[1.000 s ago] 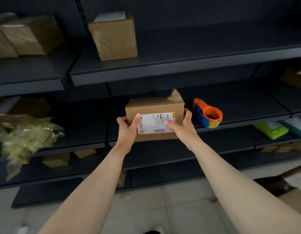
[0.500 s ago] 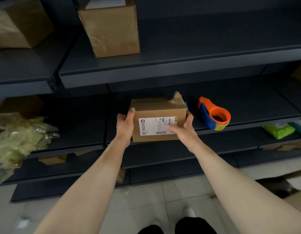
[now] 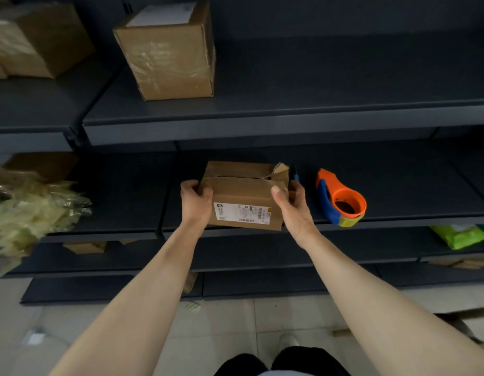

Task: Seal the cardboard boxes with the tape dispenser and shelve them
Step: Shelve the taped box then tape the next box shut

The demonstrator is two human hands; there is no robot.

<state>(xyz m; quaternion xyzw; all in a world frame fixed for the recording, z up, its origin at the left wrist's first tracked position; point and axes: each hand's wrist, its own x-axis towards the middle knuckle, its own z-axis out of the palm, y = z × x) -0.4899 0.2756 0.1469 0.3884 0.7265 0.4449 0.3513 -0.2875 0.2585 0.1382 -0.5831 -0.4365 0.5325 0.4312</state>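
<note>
Both hands, left hand [image 3: 195, 202] and right hand [image 3: 293, 206], around cardboard box [image 3: 243, 198].

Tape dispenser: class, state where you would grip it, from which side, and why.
Probably the tape dispenser's orange ring, fingers into its hole, from the front: the hole faces up and outward at the shelf edge, beside the right hand.

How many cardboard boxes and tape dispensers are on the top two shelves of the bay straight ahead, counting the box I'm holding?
Cardboard boxes: 2, the held box and the upper-shelf box
Tape dispensers: 1, the orange tape dispenser
Total: 3
</note>
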